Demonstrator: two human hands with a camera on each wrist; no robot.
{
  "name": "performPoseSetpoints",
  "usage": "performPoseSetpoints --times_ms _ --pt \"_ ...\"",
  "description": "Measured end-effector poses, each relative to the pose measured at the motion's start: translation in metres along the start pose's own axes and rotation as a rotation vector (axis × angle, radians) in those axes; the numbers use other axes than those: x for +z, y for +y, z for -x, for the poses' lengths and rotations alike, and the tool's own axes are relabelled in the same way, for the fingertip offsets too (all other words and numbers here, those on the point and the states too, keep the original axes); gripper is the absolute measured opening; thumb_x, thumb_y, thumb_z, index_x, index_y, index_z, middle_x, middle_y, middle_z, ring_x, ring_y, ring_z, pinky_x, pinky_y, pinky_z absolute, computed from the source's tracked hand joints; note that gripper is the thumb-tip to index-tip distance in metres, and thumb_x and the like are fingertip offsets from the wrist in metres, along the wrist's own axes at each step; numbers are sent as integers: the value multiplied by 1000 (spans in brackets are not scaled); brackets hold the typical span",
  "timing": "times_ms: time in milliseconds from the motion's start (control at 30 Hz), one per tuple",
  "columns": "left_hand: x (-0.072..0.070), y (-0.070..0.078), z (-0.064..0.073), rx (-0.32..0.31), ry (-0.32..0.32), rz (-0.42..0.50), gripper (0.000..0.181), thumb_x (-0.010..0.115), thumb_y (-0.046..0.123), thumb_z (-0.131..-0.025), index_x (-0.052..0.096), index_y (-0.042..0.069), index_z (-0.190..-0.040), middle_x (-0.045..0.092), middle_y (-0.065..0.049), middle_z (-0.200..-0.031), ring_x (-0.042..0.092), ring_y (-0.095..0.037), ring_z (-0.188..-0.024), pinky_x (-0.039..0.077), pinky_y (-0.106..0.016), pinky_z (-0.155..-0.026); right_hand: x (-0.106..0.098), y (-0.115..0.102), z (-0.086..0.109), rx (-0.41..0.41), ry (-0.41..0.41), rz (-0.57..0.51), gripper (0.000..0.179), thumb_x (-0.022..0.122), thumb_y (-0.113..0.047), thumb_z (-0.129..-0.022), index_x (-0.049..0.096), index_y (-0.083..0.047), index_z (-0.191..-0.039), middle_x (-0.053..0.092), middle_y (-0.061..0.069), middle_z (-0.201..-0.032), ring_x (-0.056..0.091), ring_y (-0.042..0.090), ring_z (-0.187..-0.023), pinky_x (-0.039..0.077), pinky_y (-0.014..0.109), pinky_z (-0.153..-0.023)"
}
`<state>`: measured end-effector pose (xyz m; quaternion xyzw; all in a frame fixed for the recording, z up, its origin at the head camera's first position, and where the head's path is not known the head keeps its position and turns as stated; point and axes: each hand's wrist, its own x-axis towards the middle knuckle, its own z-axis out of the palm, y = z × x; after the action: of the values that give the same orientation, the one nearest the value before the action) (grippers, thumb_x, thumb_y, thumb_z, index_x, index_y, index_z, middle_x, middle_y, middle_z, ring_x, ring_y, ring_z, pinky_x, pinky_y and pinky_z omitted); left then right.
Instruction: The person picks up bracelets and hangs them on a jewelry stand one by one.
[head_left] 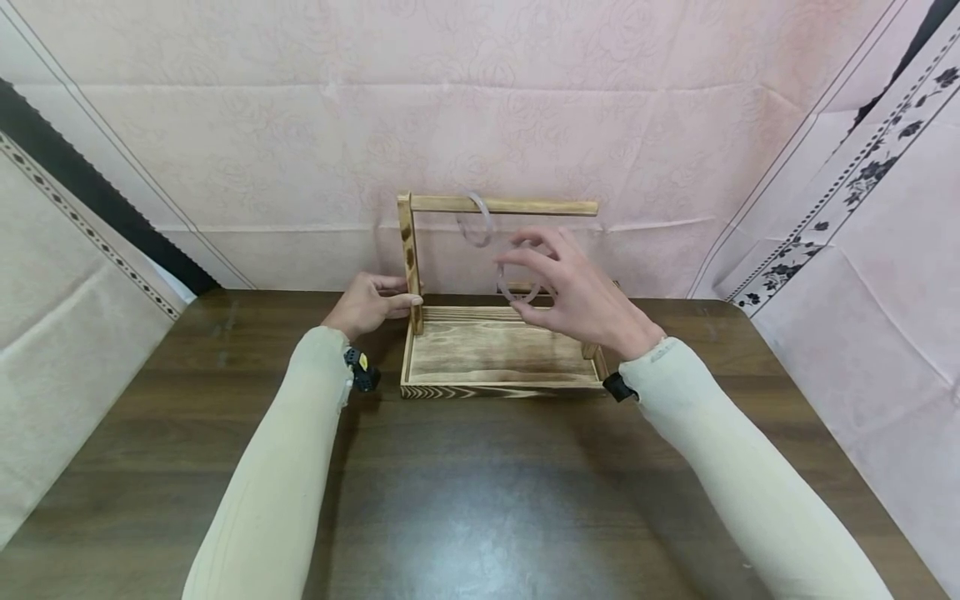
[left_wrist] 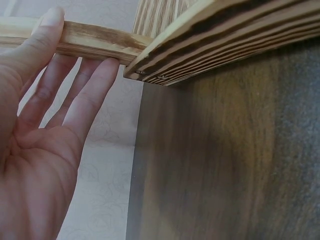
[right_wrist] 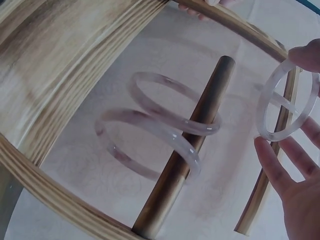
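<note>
My left hand [head_left: 367, 304] pinches the left upright post [head_left: 409, 258] of a wooden bangle stand, thumb on one side and fingers on the other. The post [left_wrist: 95, 40] joins the base just beyond those fingertips in the left wrist view. My right hand [head_left: 577, 292] holds a pale, translucent bangle [right_wrist: 275, 135] between thumb and fingers, near the bars. Another pale bangle [head_left: 487, 218] hangs on the upper bar [head_left: 540, 207]. Two mottled bangles [right_wrist: 150, 121] loop round the shorter lower rod [right_wrist: 205, 112] in the right wrist view. My right hand covers most of that rod in the head view.
The stand's shallow tray base [head_left: 487, 390] sits on a dark wooden table [head_left: 465, 500], close to its back edge. A pale patterned cloth [head_left: 315, 150] hangs behind, with more cloth [head_left: 885, 250] at the sides. The upper bar's right end is free.
</note>
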<state>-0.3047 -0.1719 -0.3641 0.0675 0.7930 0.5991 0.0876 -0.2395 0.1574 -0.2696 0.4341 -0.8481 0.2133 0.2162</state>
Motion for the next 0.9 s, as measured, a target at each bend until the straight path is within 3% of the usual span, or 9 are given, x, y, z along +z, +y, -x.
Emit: performPoseSetpoints --times_ms 433,900 --pt "1 -2 1 -20 -5 -18 49 73 14 -95 60 -1 -139 60 -20 -143 65 -33 -125 58 -41 -101 -7 9 3 5 63 19 54 82 -17 -85 63 -20 -136 49 7 -146 45 27 -129 44 45 -103" --pt "0 -1 0 -7 -14 14 48 72 10 -95 59 -5 -139 62 -21 -140 68 -25 -120 58 -43 -102 -14 16 5 55 126 40 57 83 -13 -82 62 -17 -136 51 13 -139 44 30 -125 45 41 -93"
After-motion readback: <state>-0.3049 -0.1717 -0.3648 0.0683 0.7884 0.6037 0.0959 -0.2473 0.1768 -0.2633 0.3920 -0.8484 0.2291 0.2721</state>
